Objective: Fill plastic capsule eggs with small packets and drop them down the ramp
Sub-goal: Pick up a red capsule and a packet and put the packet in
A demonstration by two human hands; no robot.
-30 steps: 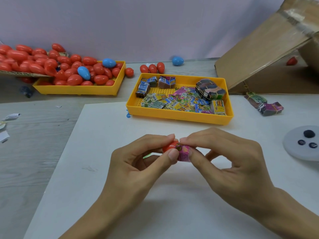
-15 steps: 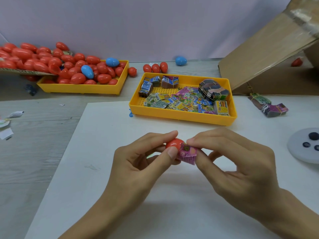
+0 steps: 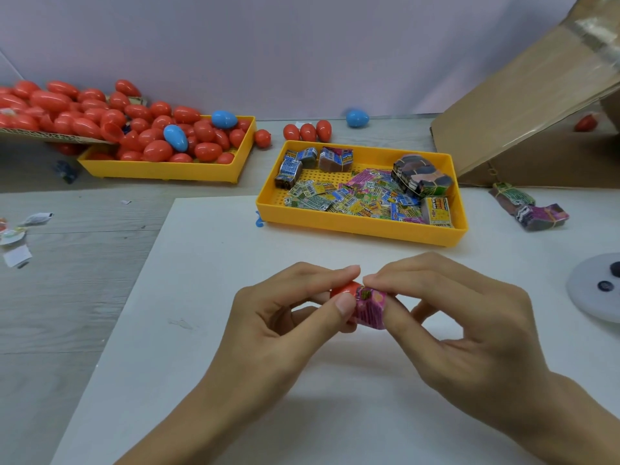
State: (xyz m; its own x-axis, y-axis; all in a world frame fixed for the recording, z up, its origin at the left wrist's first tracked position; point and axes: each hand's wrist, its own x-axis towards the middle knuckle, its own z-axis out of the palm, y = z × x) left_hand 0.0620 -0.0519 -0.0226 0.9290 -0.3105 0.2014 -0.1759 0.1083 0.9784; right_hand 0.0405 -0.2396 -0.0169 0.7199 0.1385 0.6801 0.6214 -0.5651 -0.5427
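**Pink packet meets red capsule half above the white board**

The red capsule egg half (image 3: 345,289) lies with its long axis running left to right, and the pink packet (image 3: 369,308) sits against its right-hand end. Only a glossy, rounded orange-red patch of the shell shows between the fingers; whether its open mouth faces the packet cannot be told. The packet is a small magenta wrapper with dark printed lines and green and orange spots, creased and bulging, its long side tilted down toward the near right.

Both are held in the air over the near middle of the white board (image 3: 188,330). The left hand (image 3: 281,333) pinches the shell, forefinger on top and thumb across its near face. The right hand (image 3: 459,327) pinches the packet, forefinger tip over its upper edge and thumb beneath. The 2 forefinger tips almost touch.

Just beyond the hands, the packet tray (image 3: 362,226), yellow with a perforated floor, rests on the far part of the board and holds loose printed packets plus several banded bundles. To its right lie 2 more bundles (image 3: 530,209), and behind them rises the slanted cardboard ramp (image 3: 523,105). Far left, the egg tray (image 3: 161,169) is heaped with red eggs and 2 blue ones. 3 red eggs (image 3: 307,131) and a blue egg (image 3: 357,118) stand by the back wall. A grey disc (image 3: 590,293) is cut by the right edge.
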